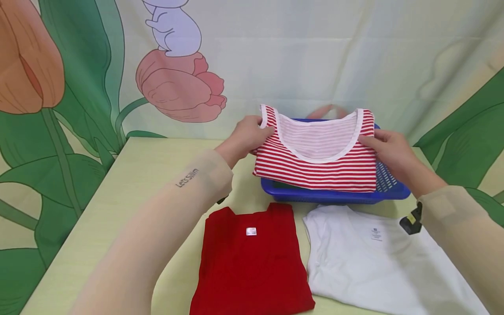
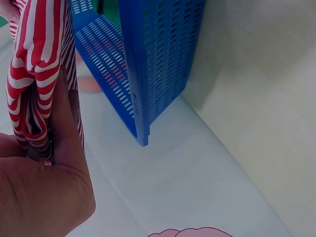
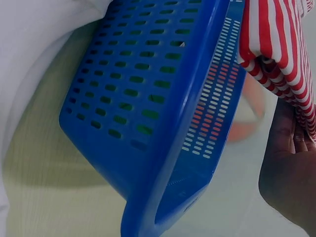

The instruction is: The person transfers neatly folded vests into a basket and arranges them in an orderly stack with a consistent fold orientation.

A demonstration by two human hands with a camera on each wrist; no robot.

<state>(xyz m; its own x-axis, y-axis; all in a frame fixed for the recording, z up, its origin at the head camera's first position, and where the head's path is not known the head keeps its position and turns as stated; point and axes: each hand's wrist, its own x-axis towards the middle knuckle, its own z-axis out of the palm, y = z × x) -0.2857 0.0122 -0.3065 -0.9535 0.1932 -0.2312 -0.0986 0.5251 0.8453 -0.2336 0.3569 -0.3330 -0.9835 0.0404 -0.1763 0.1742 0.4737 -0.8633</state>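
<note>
Both hands hold a folded red-and-white striped tank top (image 1: pixel 315 173) above a blue plastic basket (image 1: pixel 334 197). My left hand (image 1: pixel 249 134) pinches its left side near the shoulder, thumb on top; in the left wrist view the folded layers (image 2: pixel 37 74) sit between thumb and fingers. At the opposite side, my right hand (image 1: pixel 393 151) grips the edge by the other shoulder, with fingers underneath in the right wrist view. The top's white-trimmed neckline faces up. Much of the basket's inside is hidden under it; something green (image 3: pixel 148 113) shows through the basket's slots.
A folded red garment (image 1: pixel 252 267) with a small white label lies on the table (image 1: pixel 118 210) at front centre. Beside it on the right is a white garment (image 1: pixel 362 258), partly under the right forearm. A curtain with printed flowers (image 1: pixel 275 65) hangs behind the table.
</note>
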